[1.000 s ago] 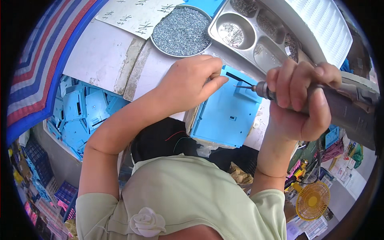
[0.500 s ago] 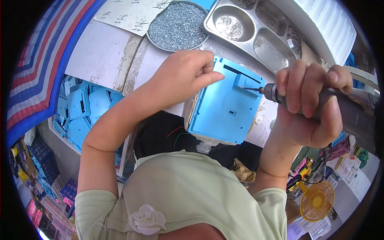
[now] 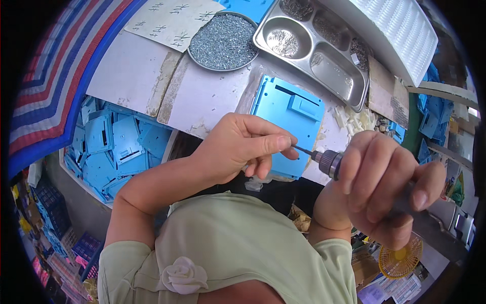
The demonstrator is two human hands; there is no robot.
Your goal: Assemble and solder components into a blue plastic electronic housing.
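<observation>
My right hand is wrapped around a dark electric screwdriver, its thin bit pointing left. At the bit's tip, the thumb and forefinger of my left hand are pinched together. Whatever small piece they hold is hidden by the fingertips. Beneath both hands a blue plastic panel lies on the table, with a long slot and a raised block near its far edge. My left hand covers its near left part.
A round tray of small metal pins and a compartmented steel tray of small screws stand at the back. White plastic bits lie to the right. A bin of blue panels is at the left. A yellow fan sits lower right.
The screwdriver has come off the panel's raised block and moved nearer to me. My left hand has moved down from the panel's far left corner to meet the bit's tip.
</observation>
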